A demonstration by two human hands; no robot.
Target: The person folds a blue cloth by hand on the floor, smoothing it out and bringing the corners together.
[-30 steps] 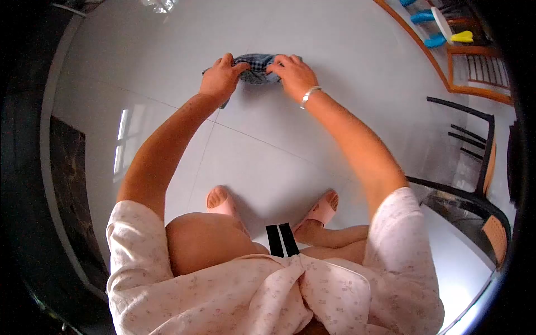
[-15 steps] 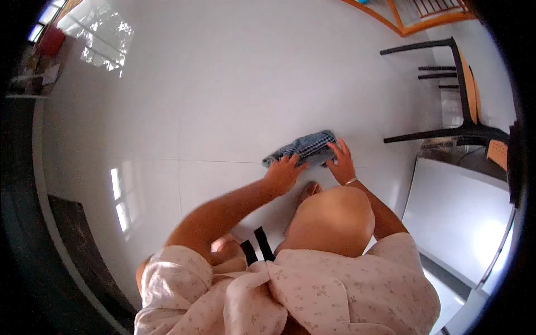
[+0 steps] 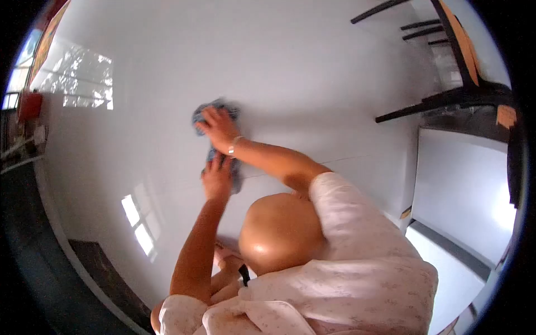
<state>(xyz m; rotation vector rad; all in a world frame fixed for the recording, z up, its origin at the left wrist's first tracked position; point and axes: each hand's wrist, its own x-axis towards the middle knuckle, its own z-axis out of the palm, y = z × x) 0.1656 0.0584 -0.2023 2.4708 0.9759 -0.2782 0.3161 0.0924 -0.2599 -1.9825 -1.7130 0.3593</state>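
Note:
A blue, bunched cloth (image 3: 235, 182) lies on the shiny pale floor, partly hidden under both of my hands and blurred at its edges. My right hand (image 3: 219, 128), with a bracelet at the wrist, presses on the cloth's far end, gripping it with slightly spread fingers. Closer to me, my left hand (image 3: 216, 180) has its fingers closed down on the near part of the same cloth. My bent knee (image 3: 282, 231) is just below and to the right of the hands.
A dark-legged chair (image 3: 458, 44) stands at the upper right. Below it is a white, box-like piece of furniture (image 3: 458, 184). A dark border (image 3: 25, 234) runs along the left, with a red object (image 3: 29, 106) above it. Window light reflects off the floor tiles (image 3: 167, 78).
Both hands and the cloth have moved left across the floor. The right hand has gone to the far end, beyond the left one. The cloth has turned, and my view has shifted.

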